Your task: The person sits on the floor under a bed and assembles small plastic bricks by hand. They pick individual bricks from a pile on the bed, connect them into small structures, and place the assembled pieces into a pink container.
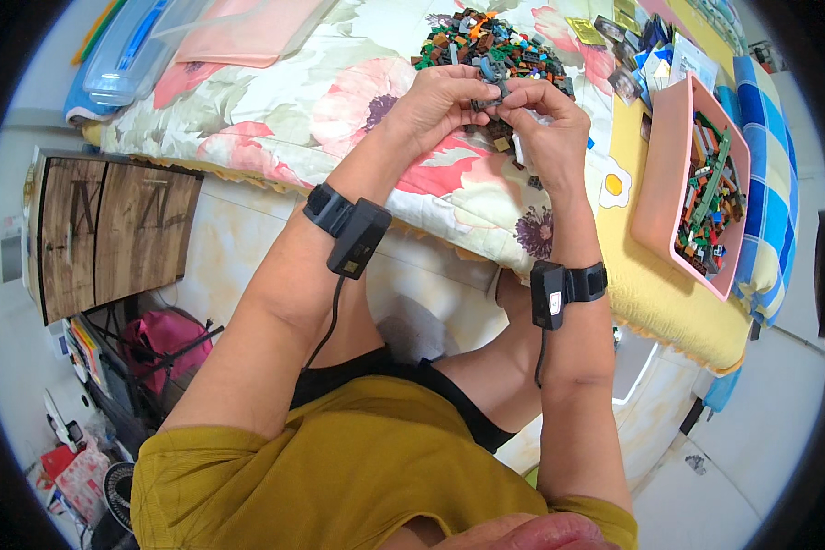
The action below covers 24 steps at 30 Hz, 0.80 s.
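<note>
Two-handed, with fingers [472,89] pinched narrow, holding a grey brick piece [491,70] between left hand [429,105] and right hand [555,124], equally near each, by the brick pile [528,57].

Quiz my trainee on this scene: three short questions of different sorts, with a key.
1. What colour is the piece between the left hand and the right hand?
2. True or false: the pink bin lies to the right of the brick pile.
3. What is strapped to each forearm? A, a white bandage; B, a black device; C, a red band.

Key: 1. Grey. 2. True. 3. B.
</note>
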Motion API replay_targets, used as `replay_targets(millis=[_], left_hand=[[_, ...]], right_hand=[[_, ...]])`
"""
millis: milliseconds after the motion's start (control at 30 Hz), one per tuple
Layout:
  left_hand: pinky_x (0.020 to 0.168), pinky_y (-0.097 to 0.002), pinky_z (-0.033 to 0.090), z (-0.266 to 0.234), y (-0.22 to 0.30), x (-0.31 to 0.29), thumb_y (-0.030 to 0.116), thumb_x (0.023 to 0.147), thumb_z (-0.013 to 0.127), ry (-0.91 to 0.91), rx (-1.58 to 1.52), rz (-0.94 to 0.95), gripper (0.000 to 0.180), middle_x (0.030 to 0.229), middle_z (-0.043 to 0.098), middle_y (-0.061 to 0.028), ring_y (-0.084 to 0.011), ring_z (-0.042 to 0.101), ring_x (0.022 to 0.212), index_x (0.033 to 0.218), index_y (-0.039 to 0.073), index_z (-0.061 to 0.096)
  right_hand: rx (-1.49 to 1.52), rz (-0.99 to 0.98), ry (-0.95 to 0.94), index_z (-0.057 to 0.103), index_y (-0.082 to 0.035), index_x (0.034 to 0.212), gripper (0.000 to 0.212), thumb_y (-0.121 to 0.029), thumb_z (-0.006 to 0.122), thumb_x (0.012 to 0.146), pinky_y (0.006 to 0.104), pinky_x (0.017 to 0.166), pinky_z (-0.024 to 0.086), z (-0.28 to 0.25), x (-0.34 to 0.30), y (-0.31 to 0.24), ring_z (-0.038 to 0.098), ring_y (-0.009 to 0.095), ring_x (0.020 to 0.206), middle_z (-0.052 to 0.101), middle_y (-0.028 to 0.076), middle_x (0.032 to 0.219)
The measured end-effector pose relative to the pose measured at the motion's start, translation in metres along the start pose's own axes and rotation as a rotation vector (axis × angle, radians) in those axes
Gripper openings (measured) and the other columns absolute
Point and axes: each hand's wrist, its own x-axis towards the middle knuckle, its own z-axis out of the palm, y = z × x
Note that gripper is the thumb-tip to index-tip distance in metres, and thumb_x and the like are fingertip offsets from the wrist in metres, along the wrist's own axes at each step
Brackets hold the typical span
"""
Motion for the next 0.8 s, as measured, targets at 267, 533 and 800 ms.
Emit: replay_targets(millis=[267, 533, 800], left_hand=[[0.063, -0.0263, 0.052, 0.0, 0.002, -0.001, 0.012, 0.084, 0.069, 0.068, 0.043, 0.049, 0.011, 0.082, 0.063, -0.0063, -0.0142, 0.062, 0.074, 0.083, 0.004, 0.061], [0.063, -0.0272, 0.053, -0.002, 0.001, 0.0, 0.011, 0.084, 0.065, 0.042, 0.029, 0.009, 0.012, 0.084, 0.065, -0.0099, -0.0179, 0.066, 0.074, 0.087, 0.0, 0.063], [0.062, -0.0265, 0.054, -0.004, 0.001, 0.001, 0.008, 0.082, 0.064, 0.068, -0.074, -0.023, 0.012, 0.08, 0.066, -0.0125, -0.0204, 0.068, 0.07, 0.086, -0.003, 0.064]], right_hand=[[-0.088, -0.054, -0.026, 0.068, 0.0, 0.083, 0.014, 0.011, 0.066, 0.075, 0.0282, 0.08, 0.054, -0.001, -0.003, -0.003, 0.064, 0.013, 0.088, 0.069, 0.008, 0.1], [0.093, -0.033, -0.023, 0.065, 0.001, 0.082, 0.015, 0.014, 0.066, 0.074, 0.0288, 0.08, 0.055, -0.007, 0.001, 0.005, 0.064, 0.014, 0.088, 0.069, 0.012, 0.105], [0.274, 0.059, -0.046, 0.066, 0.0, 0.09, 0.018, 0.011, 0.069, 0.076, 0.0299, 0.083, 0.054, -0.007, 0.002, 0.007, 0.065, 0.016, 0.091, 0.068, 0.012, 0.108]])
